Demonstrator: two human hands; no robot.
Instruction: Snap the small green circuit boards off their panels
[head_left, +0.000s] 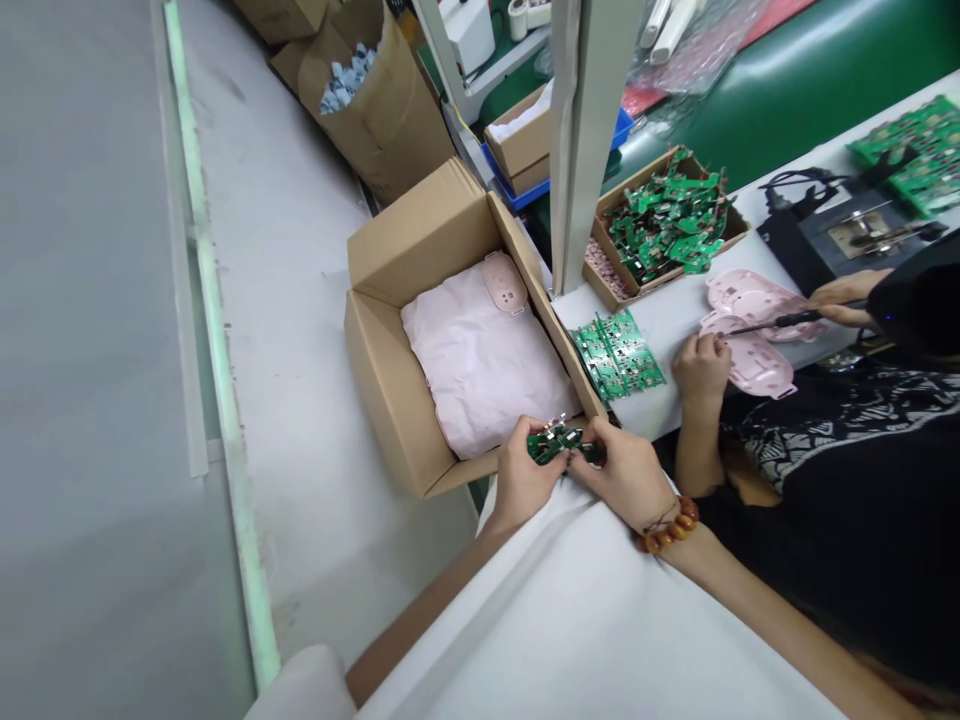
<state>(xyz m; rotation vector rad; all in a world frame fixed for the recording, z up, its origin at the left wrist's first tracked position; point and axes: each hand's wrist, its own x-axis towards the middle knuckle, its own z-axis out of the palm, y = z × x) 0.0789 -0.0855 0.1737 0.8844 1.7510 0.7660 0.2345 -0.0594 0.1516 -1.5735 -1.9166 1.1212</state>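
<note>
Green circuit board (559, 443) sits crosswise just above the near wall of the cardboard box (457, 475), its long axis running from the left grip (525, 475) to the right grip (619, 475), both pinched narrow on its ends, with a pale pink padded bag (480, 360) just beyond it inside.

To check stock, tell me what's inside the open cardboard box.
The cardboard box holds pale pink cloth with a pink plastic casing on top; anything beneath them is covered.

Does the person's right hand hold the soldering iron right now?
No, the right hand and left hand both grip a small green circuit board, while a co-worker's hand holds the soldering iron.
</note>
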